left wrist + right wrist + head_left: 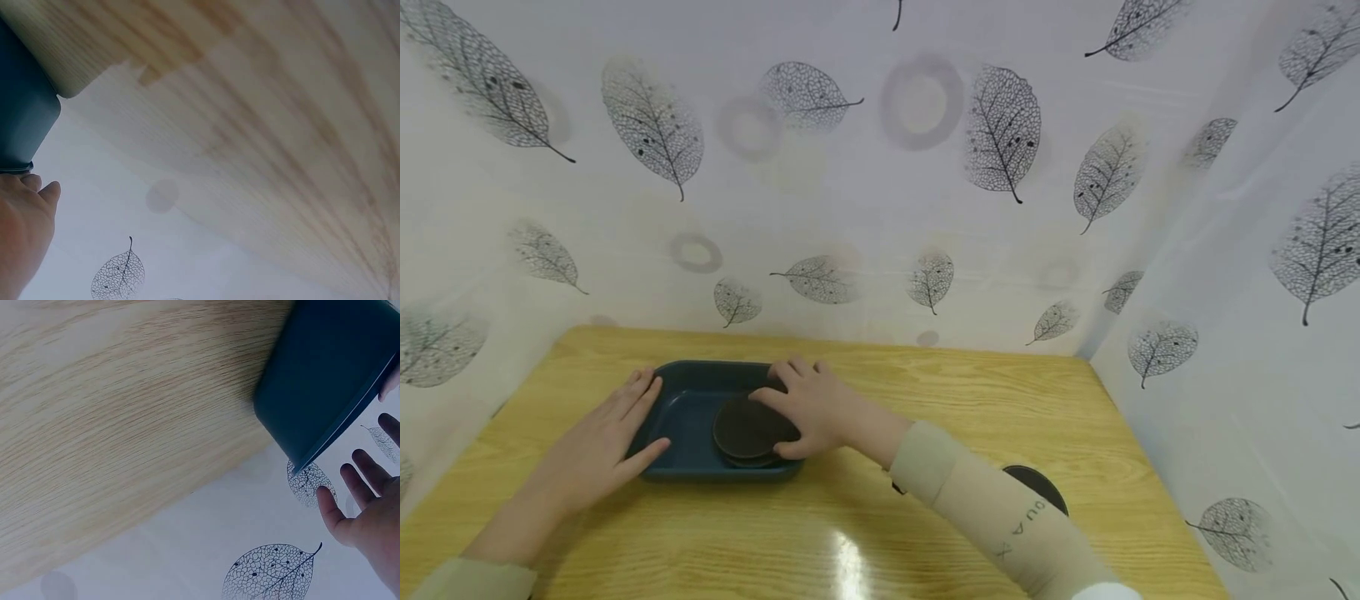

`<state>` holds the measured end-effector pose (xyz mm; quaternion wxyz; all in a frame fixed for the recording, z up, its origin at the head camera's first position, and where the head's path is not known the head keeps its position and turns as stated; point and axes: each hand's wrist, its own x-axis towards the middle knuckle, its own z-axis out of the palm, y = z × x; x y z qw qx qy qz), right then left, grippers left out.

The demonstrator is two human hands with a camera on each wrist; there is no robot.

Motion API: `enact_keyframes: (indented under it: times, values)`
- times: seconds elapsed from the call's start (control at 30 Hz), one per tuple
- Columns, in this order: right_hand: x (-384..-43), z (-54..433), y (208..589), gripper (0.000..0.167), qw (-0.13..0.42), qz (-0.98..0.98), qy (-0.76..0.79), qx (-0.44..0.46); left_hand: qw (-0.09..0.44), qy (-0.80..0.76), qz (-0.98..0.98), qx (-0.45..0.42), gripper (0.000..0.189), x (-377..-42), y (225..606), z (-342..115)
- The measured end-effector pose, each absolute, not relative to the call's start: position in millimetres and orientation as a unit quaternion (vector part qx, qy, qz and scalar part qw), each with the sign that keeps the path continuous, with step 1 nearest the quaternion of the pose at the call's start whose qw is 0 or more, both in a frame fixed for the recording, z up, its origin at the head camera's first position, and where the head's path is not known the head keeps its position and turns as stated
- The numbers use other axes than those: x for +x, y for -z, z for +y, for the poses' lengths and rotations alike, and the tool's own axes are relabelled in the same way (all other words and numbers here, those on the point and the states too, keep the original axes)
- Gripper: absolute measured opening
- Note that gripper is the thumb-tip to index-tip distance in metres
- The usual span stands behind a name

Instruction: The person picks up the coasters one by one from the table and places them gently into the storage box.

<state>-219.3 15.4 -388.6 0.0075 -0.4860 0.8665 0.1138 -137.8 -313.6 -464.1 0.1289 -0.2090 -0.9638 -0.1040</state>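
Note:
A dark blue rectangular bin [687, 429] stands on the wooden table. Inside its right part lies a short stack of dark round discs [747, 429], like coasters, at least two deep. My left hand [598, 442] rests along the bin's left rim, fingers extended and thumb over the near corner. Over the bin's right side hovers my right hand [816, 408], fingers spread above the discs, partly hiding them. In the right wrist view, the right hand's fingers [359, 487] are spread apart beside the rim of the bin [325, 381]. The left wrist view catches only part of the left hand [25, 231] touching the bin's rim.
Another dark round disc [1037, 485] lies on the table to the right, partly covered by the right sleeve [1000, 517]. White leaf-printed sheeting [865, 208] borders the table [925, 383] at the back and sides.

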Motion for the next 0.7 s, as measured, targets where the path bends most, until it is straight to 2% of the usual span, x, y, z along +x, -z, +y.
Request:
enact_keyframes:
  times: [0.7]
  values:
    - [-203,97,396,0.075,-0.012,0.878,-0.051,-0.476,0.129,0.104,-0.964,-0.210,0.090,-138,467,-314]
